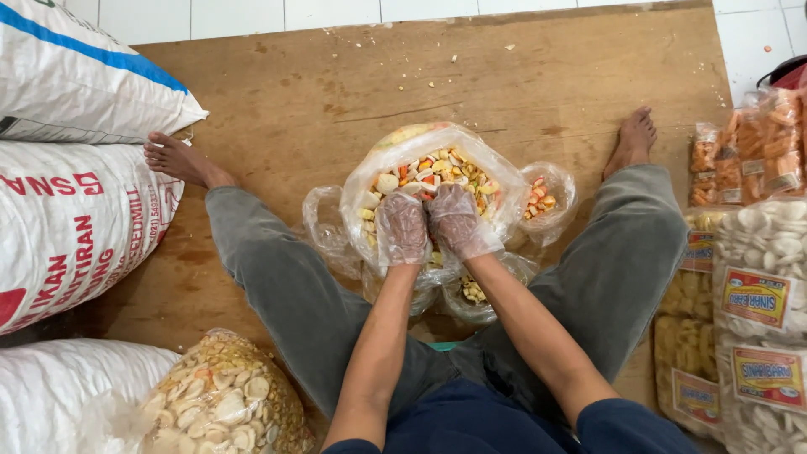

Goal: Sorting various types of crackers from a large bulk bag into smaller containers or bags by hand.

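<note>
Left hand (402, 229) and right hand (454, 220) side by side, gloved, fingers curled

We look through a single head-worn camera, pointing almost straight down from close above our own lap. It faces forward over our outstretched legs toward the wooden floor board (336, 92), with no second view to overlap.

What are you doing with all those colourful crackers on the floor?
A person sits on a wooden floor with legs spread. Both hands, in thin plastic gloves, the left hand and right hand, dig into a clear bag of mixed colourful crackers. Smaller plastic bags lie around it. Sealed cracker packs are stacked to the right.
</note>
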